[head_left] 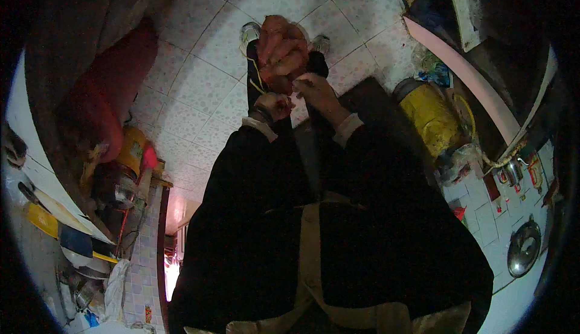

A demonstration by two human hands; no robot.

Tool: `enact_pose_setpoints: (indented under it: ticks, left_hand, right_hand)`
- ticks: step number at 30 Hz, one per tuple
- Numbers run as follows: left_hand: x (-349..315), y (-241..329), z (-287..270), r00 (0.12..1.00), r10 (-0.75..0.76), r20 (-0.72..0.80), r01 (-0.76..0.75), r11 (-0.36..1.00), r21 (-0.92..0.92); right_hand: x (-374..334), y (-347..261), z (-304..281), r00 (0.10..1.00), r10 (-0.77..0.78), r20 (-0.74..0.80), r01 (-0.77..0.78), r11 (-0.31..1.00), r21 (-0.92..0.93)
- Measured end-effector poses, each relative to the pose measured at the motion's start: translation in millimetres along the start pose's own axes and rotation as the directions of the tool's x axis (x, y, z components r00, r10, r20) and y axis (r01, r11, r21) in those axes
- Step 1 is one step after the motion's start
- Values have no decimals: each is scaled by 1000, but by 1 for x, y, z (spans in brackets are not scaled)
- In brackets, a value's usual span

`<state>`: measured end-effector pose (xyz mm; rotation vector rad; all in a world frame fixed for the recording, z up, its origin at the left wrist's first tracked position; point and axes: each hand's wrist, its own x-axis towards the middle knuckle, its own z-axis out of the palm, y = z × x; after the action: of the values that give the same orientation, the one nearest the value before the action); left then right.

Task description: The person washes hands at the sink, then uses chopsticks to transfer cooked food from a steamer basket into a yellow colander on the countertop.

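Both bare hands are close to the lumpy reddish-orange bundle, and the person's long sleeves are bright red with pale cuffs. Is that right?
Not quite: the head view shows that the long sleeves are black, not bright red. The pale cuffs are right, as are the bare left hand and right hand close to the lumpy reddish-orange bundle.

Kitchen — shiny metalware [523, 247], tiled floor [208, 101]
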<state>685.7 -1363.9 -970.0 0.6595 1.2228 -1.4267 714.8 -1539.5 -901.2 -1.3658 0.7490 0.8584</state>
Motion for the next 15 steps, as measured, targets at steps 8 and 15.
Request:
enact_pose_setpoints:
  ticks: [8,15]
  left_hand:
    - [-35,1,30,993,94,-67,-109,956,-273]
    - [-24,-2,21,884,442,154,-467,814,344]
  right_hand:
    - [-18,41,12,909,-396,-129,307,847,-434]
    - [-7,56,-4,920,-329,-213,203,865,-459]
